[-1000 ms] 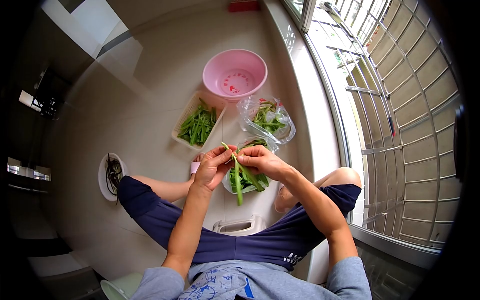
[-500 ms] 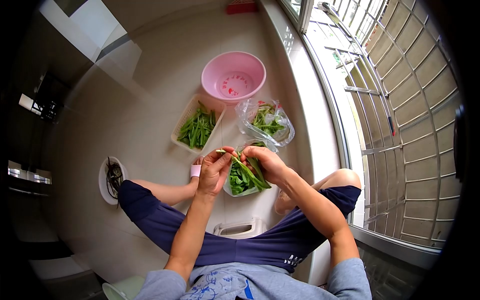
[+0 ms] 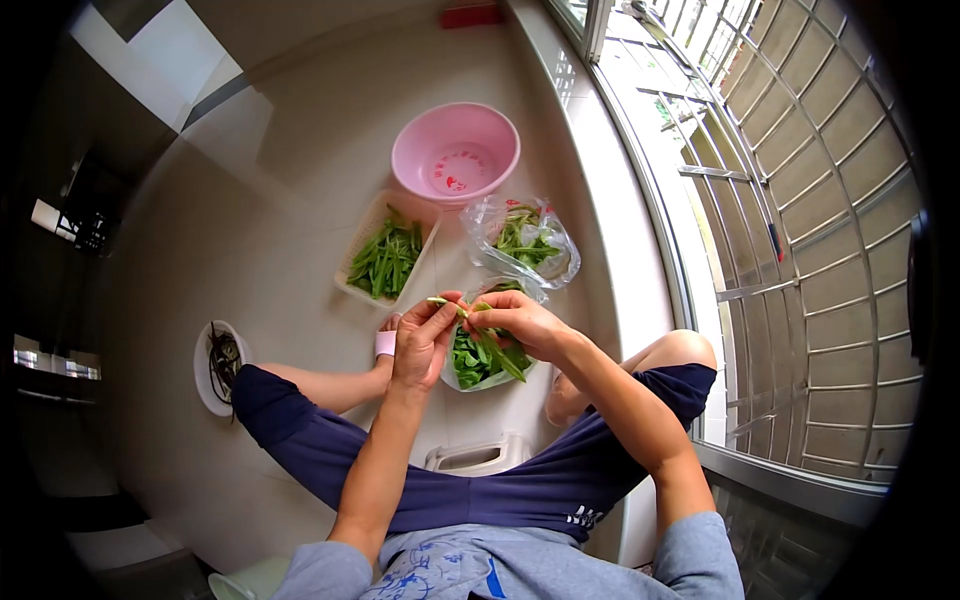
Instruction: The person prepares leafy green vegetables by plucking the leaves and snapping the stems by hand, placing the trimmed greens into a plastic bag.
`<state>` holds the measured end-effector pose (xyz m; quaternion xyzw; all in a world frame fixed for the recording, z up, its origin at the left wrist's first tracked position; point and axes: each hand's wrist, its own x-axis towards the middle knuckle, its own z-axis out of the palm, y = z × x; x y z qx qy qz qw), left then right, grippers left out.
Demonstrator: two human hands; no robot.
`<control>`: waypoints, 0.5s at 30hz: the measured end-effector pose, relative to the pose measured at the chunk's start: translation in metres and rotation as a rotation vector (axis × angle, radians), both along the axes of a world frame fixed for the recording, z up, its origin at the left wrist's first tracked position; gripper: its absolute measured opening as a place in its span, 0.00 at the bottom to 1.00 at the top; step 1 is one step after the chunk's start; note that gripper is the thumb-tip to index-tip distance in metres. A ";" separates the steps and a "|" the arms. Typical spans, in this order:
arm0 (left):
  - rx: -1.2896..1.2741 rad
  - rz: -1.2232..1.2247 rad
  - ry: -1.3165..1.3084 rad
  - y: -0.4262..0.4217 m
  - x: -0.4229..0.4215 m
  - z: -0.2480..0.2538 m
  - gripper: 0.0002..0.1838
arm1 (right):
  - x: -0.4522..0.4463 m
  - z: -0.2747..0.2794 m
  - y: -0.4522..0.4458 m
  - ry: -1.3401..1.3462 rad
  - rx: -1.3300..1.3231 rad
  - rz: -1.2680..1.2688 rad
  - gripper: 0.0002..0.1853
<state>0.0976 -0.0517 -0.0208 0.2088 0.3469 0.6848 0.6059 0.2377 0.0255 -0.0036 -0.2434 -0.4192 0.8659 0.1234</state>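
Note:
My left hand [image 3: 422, 348] is closed, pinching the pale stem end of a leafy green stalk [image 3: 503, 356] between thumb and fingers. Close beside it, my right hand [image 3: 527, 326] grips the same stalk with thumb and fingertips. The stalk's leaves hang down over a clear plastic bag [image 3: 462, 383] of leafy greens, partly hidden by my hands. Just beyond, an open plastic bag [image 3: 572, 262] holds thin stems and some leaves. To its left, a pale slotted basket [image 3: 346, 287] contains cut green stems [image 3: 388, 262].
A pink basin [image 3: 408, 140] stands behind the basket. At far left, a white bowl [image 3: 202, 375] holds dark strands. Between my legs is a light plastic stool [image 3: 512, 450]. A ledge [image 3: 625, 185] and barred window [image 3: 790, 200] run along the right.
My hands have drawn slightly closer together on the stalk, and its leafy end has shifted a little. The whole view has moved slightly, with everything a bit farther left.

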 end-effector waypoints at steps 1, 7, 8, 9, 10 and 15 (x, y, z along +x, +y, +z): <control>-0.016 0.026 0.047 0.001 0.001 0.001 0.07 | 0.000 -0.001 0.000 -0.037 -0.017 -0.022 0.06; -0.025 0.082 0.299 0.005 0.011 0.009 0.08 | -0.001 -0.016 0.002 0.021 -0.155 -0.225 0.05; -0.019 0.069 0.329 0.006 0.013 0.011 0.08 | 0.001 -0.017 0.003 -0.002 -0.172 -0.299 0.05; -0.013 0.058 0.359 0.006 0.016 0.014 0.07 | 0.002 -0.019 0.006 -0.024 -0.190 -0.373 0.05; 0.017 0.067 0.408 0.007 0.020 0.017 0.08 | 0.004 -0.025 0.012 -0.005 -0.195 -0.437 0.05; -0.101 0.031 0.148 0.023 0.018 0.005 0.10 | 0.048 0.017 0.051 0.036 0.108 -0.820 0.06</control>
